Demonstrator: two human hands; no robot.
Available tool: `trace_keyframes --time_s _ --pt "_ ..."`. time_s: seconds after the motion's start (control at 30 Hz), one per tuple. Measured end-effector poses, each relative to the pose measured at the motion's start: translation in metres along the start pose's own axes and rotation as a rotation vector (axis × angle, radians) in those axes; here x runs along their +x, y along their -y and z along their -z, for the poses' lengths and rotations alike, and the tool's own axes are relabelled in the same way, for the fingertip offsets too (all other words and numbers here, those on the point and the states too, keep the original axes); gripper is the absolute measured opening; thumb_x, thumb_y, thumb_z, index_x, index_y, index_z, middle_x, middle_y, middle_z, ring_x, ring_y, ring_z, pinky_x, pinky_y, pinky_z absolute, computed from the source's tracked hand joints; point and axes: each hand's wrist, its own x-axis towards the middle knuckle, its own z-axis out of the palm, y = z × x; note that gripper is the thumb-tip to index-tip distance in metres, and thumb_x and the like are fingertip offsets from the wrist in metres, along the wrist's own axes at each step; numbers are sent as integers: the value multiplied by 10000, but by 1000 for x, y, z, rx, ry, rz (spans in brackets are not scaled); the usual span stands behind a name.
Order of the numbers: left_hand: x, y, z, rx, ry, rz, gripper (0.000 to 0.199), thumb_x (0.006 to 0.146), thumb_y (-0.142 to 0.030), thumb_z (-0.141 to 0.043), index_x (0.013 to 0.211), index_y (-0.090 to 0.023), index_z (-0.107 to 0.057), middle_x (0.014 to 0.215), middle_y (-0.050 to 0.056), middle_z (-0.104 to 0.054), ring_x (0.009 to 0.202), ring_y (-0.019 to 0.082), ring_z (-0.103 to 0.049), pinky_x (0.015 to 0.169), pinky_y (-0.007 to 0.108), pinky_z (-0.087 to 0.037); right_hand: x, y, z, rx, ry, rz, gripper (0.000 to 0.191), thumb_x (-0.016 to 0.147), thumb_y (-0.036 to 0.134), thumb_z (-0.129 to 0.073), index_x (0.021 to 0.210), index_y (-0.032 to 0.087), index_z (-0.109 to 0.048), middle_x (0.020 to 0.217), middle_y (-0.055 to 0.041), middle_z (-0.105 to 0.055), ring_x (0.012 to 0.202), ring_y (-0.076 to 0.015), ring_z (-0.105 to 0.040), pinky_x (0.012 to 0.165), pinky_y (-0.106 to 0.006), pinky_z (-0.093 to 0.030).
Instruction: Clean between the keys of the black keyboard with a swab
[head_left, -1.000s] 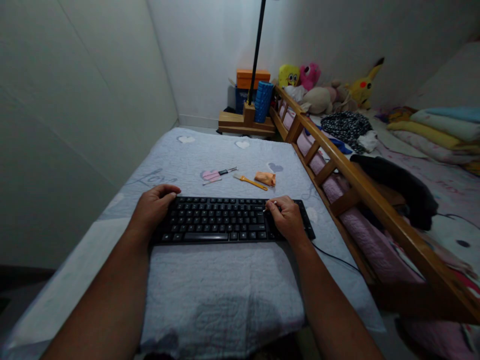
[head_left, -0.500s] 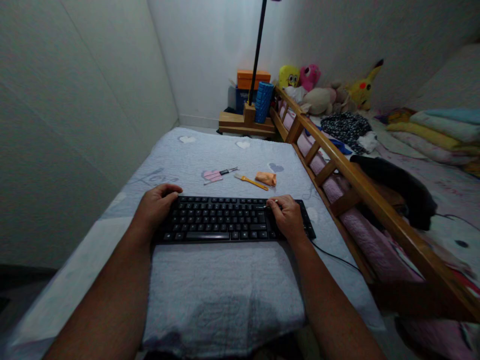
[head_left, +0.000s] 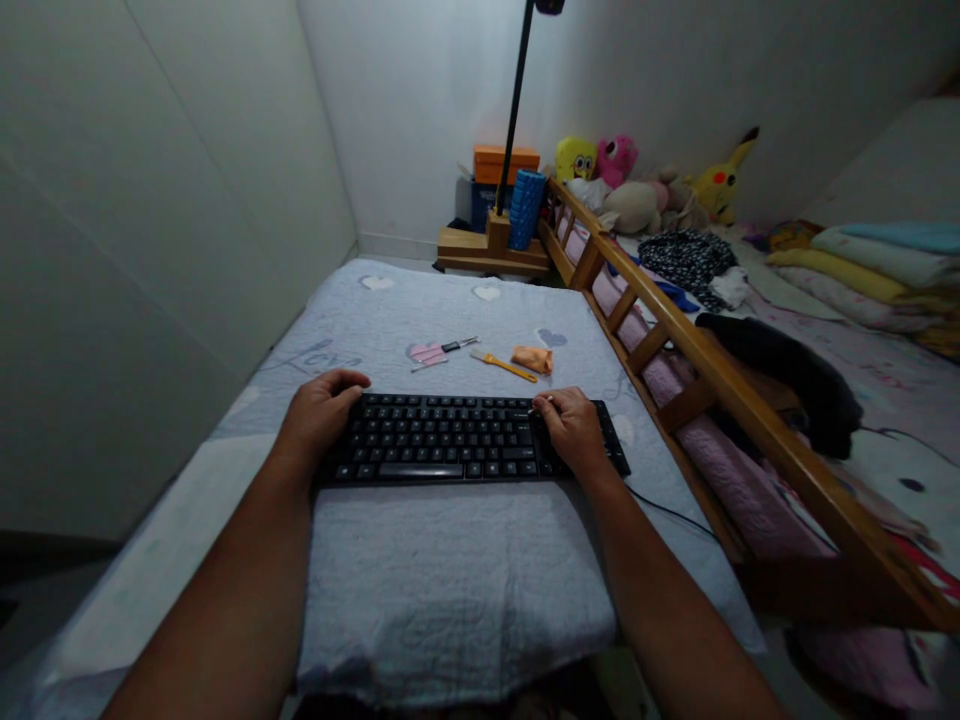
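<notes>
A black keyboard point(head_left: 442, 430) lies flat on a pale blue quilted cover point(head_left: 450, 560). Its left end is gripped by my left hand point(head_left: 321, 412), thumb along the top edge. Over the right part of the keys, my right hand point(head_left: 576, 428) pinches a small cotton swab point(head_left: 541, 403), whose tip is near the upper right keys. Beyond the keyboard lie a dark-handled tool point(head_left: 454, 346), another cotton swab point(head_left: 430, 366), a yellow brush point(head_left: 506, 366) and a rolled orange cloth point(head_left: 532, 359).
A wooden bed rail point(head_left: 675, 325) runs along the right, with plush toys point(head_left: 634, 205) and folded bedding point(head_left: 885, 260) behind it. At the back stand a blue roller point(head_left: 526, 208), an orange box point(head_left: 504, 163) and a black pole point(head_left: 516, 110). A cable point(head_left: 675, 512) trails right.
The view has shifted slightly. My left hand still holds the keyboard's left end, and my right hand keeps its pinch on the swab at nearly the same keys.
</notes>
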Motion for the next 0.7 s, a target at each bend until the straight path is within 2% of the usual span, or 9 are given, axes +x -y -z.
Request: trace_keyframes --time_s 0.2,0.37,0.47,0.7 --pt "2 4 -1 -27 3 -6 316 665 -378 -598 893 -204 -730 828 37 -699 796 243 -628 745 337 -476 20 6 9 -72 187 -20 238 927 227 -550 763 211 -722 849 -69 -759 868 -225 -661 807 -321 -440" --pt "2 4 -1 -31 1 -19 306 671 -377 -596 887 -207 -729 834 38 -703 803 245 -632 754 341 -480 38 13 14 -82 339 -92 266 912 226 -559 681 199 -689 707 -44 -721 731 -190 -658 702 -277 -408" --pt "1 2 0 -31 -4 -15 293 666 -367 -594 875 -209 -726 846 39 -710 808 244 -638 764 341 -486 38 15 13 -68 322 -119 280 914 237 -546 666 196 -669 684 -43 -703 711 -188 -649 687 -276 -398" --pt "-1 -2 0 -21 -3 -12 288 655 -366 -593 859 -205 -719 834 42 -715 808 248 -643 742 334 -491 23 8 6 -21 184 -110 261 914 262 -524 721 202 -689 792 -70 -733 837 -224 -656 783 -306 -419"
